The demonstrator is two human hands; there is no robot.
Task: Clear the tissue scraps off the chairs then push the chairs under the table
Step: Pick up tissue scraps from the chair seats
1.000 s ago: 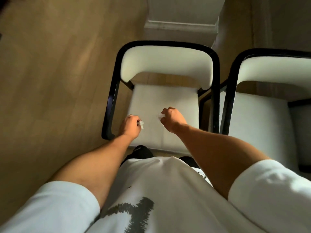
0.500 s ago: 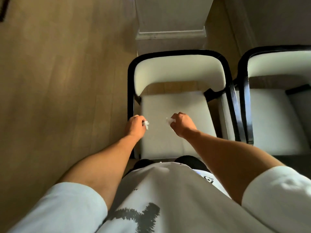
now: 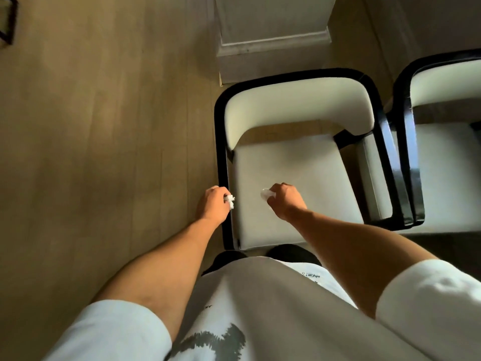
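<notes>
While the person stands at the front edge of the near chair [image 3: 286,178], both arms reach down over its seat. Left hand [image 3: 212,205]: fingers curled, gripping a crumpled white tissue scrap [image 3: 230,199] that pokes out on the thumb side; the hand hangs over the chair's left black frame rail, at the seat's left edge. Right hand [image 3: 285,201]: also curled, pinching a second tissue scrap [image 3: 266,194] that sticks out toward the left hand; it hovers above the front-middle of the seat cushion. The two hands are near each other, not touching.

Seat cushion is cream-white, its visible surface showing no loose scraps. Backrest is cream, bordered by a curved black frame.

Second chair [image 3: 447,157], same make, stands just beside on the right, frames nearly touching; only part of it is in view.

White pillar base [image 3: 273,45] with moulded skirting sits just behind the near chair's back. Wood-look floor [image 3: 104,126] spreads to the left. The person wears a white short-sleeved shirt [image 3: 260,308] with a dark print.
</notes>
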